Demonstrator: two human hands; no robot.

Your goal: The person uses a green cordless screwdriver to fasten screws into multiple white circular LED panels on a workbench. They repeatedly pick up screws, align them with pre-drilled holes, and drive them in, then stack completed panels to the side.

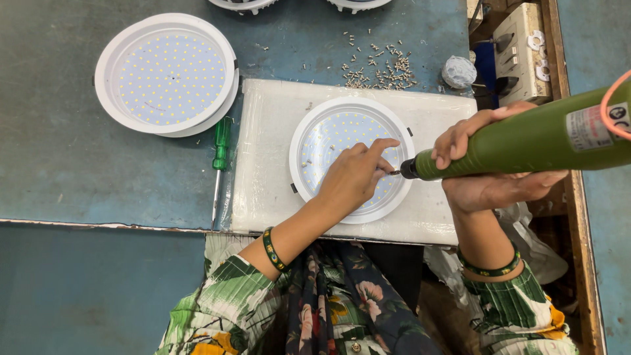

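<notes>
The work surface is a blue-grey table point(79, 177) with a worn, scuffed top, its near edge running across the lower part of the view. On it lies a white foam pad point(263, 164), wrapped in clear film, and on the pad sits a round white lamp point(351, 160) with its face up, showing a disc dotted with small yellow lights.

The left hand point(355, 174) rests over the lamp's disc, fingers curled and pinched together near the tip of the tool; whether they hold a screw there is too small to tell. The right hand point(490, 158) is wrapped tight around a green electric screwdriver point(526, 141), which lies almost level, its dark tip pointing left and meeting the left fingertips above the lamp's right part. An orange cord point(608, 105) loops at the tool's far end.

To the left of the pad, a green-handled hand screwdriver point(220, 158) lies on the table, just beside the pad's edge. Farther left, two more white lamps sit stacked point(167, 73), face up. Beyond the pad, a scatter of small screws point(381, 66) lies loose on the table. At the right a wooden rail point(578, 217) edges the table, with a cream switch box point(519, 52) near it.
</notes>
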